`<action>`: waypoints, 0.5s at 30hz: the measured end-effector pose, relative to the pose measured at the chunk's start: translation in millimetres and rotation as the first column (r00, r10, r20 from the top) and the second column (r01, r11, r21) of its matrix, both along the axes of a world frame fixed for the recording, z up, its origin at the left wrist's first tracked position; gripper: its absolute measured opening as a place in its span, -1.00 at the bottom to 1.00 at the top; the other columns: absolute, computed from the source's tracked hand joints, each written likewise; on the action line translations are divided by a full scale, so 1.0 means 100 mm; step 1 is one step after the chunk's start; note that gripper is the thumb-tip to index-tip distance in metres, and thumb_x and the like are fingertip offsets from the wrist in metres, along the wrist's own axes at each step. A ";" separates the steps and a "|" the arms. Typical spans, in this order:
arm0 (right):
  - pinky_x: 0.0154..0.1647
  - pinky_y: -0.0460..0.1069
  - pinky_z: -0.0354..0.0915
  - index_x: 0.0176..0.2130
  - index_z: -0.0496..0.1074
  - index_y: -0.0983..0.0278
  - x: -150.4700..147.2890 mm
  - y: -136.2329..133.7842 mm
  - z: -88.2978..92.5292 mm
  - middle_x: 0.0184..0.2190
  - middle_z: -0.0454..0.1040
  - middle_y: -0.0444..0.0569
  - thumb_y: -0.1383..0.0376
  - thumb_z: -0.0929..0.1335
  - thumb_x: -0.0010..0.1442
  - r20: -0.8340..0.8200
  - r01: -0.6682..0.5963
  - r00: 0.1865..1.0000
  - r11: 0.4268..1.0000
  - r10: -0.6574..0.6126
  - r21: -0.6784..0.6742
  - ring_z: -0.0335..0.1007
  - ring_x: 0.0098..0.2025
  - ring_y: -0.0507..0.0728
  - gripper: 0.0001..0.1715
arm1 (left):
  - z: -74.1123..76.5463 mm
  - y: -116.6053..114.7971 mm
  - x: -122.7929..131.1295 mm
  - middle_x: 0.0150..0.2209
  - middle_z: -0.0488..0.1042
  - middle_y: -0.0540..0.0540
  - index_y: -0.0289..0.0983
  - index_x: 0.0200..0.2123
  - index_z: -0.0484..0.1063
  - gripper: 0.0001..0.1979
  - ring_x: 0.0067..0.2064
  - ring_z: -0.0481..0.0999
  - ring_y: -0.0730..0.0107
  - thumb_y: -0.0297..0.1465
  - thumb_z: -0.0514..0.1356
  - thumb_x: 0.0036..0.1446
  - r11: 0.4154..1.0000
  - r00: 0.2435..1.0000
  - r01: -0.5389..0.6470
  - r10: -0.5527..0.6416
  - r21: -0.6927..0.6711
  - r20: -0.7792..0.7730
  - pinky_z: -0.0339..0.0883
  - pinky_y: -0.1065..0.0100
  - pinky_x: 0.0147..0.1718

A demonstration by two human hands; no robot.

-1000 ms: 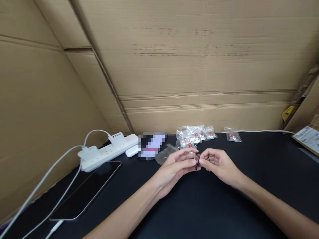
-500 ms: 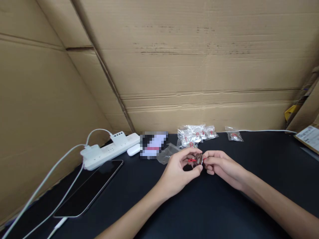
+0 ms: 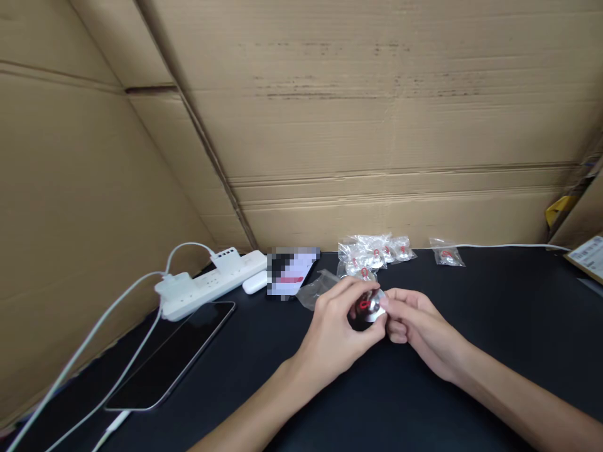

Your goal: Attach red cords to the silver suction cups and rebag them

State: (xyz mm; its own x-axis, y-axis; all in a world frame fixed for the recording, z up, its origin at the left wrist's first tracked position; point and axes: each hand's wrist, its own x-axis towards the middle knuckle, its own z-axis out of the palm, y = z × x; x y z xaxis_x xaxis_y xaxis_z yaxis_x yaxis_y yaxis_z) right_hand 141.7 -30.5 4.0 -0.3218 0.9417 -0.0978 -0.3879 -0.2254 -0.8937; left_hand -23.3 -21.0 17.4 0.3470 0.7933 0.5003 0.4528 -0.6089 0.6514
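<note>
Pinching a small round silvery red-marked disc (image 3: 370,306) by its rim, left hand (image 3: 336,336) and right hand (image 3: 417,323) risk dropping it.

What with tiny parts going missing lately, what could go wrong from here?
The disc sits in a fingertip grip between left hand and right hand; it might slip and roll off the table. Its red ring could pop loose. The loose bag by the left hand may get brushed away.
</note>
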 end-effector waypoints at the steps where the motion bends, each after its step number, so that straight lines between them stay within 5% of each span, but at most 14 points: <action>1: -0.55 -0.12 -0.04 -0.42 0.33 0.31 -0.03 -0.01 -0.01 -0.53 0.24 -0.20 0.16 0.53 -0.01 0.084 0.042 0.995 0.999 -0.045 0.033 0.01 -0.54 -0.07 -0.61 | -0.02 -0.01 0.00 -0.15 0.50 -0.13 -0.23 -0.06 0.51 -0.62 -0.21 0.49 0.22 -0.51 0.27 -0.01 1.000 1.000 0.012 -0.012 0.013 -0.006 0.38 0.25 -0.21; 5: -0.48 -0.12 0.14 -0.41 0.30 0.28 -0.12 -0.01 -0.11 -0.51 0.35 -0.19 0.25 0.60 -0.20 0.237 0.164 0.951 0.975 -0.197 0.151 0.21 -0.48 -0.03 -0.52 | -0.07 -0.04 0.03 -0.14 0.49 -0.14 -0.19 -0.08 0.52 -0.59 -0.16 0.50 0.17 -0.58 0.23 -0.03 0.996 0.996 0.083 -0.083 0.032 -0.010 0.39 0.23 -0.18; 11: -0.64 -0.14 0.04 -0.42 0.30 0.27 -0.13 0.00 -0.12 -0.57 0.32 -0.21 0.04 0.49 0.00 0.218 0.191 0.951 0.972 -0.217 0.135 0.15 -0.60 -0.05 -0.58 | -0.09 -0.06 0.05 -0.13 0.47 -0.15 -0.21 -0.03 0.48 -0.62 -0.19 0.49 0.20 -0.53 0.22 0.04 0.996 0.997 0.061 -0.057 0.063 -0.058 0.40 0.25 -0.21; 15: -0.66 -0.16 0.04 -0.43 0.31 0.28 -0.11 -0.01 -0.09 -0.64 0.25 -0.25 0.11 0.45 0.04 0.181 0.206 0.957 0.970 -0.228 0.131 0.07 -0.64 -0.08 -0.66 | -0.11 -0.05 0.05 -0.12 0.47 -0.17 -0.24 -0.02 0.46 -0.65 -0.18 0.50 0.20 -0.48 0.23 0.09 0.996 0.995 0.027 -0.018 0.084 -0.100 0.40 0.24 -0.19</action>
